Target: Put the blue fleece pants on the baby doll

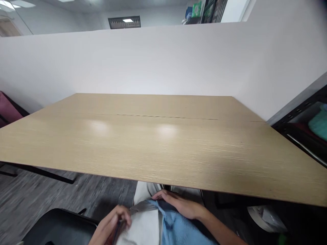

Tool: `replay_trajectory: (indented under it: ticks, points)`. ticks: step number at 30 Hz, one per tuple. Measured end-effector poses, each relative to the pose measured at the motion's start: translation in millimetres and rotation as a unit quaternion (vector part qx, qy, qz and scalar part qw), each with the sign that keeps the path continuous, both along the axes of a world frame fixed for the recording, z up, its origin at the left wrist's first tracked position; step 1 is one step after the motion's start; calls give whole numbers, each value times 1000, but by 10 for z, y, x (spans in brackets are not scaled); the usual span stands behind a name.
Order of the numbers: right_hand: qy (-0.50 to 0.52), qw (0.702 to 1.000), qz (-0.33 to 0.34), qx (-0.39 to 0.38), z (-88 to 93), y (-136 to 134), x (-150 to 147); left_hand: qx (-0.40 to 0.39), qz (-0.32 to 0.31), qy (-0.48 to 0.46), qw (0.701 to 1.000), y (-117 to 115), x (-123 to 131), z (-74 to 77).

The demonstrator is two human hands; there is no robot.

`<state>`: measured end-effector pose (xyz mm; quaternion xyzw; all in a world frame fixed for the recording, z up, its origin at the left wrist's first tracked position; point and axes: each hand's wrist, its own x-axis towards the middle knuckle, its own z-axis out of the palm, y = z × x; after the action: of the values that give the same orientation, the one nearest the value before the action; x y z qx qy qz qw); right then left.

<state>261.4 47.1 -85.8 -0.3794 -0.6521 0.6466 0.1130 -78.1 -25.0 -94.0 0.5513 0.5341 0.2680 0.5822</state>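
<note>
Both of my hands are low in the view, below the front edge of the wooden table (163,149), over my lap. My left hand (113,224) is closed, its fingers curled round the edge of a pale grey-white cloth (143,231); a thin dark strip shows between the fingers. My right hand (178,204) lies flat with fingers stretched out on a light blue cloth (178,231) that sits beside the pale one. The two cloths touch in the middle, and their lower parts are cut off by the frame.
A white partition wall (163,61) stands behind the table. A dark shelf unit (304,129) with a teal bundle is at the right. A black chair seat (58,228) is at lower left, and a maroon seat (9,109) at far left. The floor is grey carpet.
</note>
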Motion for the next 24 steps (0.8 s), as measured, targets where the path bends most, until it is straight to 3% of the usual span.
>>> replay_trajectory:
  ticks: [3, 7, 14, 18, 22, 24]
  points:
    - [-78, 996, 40, -19, -340, 278, -308, 11, 9, 102, 995, 226, 183, 83]
    - [-101, 992, 67, -21, -614, 516, -651, -22, -96, 236, 967, 407, 392, 159]
    - [-131, 991, 33, -15, -884, 566, -883, -21, -123, 274, 954, 417, 474, 259]
    - [-190, 982, -6, 4, -998, 534, -778, -27, -162, 262, 951, 368, 538, 382]
    - [-221, 973, -59, 32, -995, 491, -370, -50, -106, 272, 955, 225, 415, 517]
    - [-225, 970, -83, 28, -982, 451, -101, -54, -85, 267, 958, 146, 282, 486]
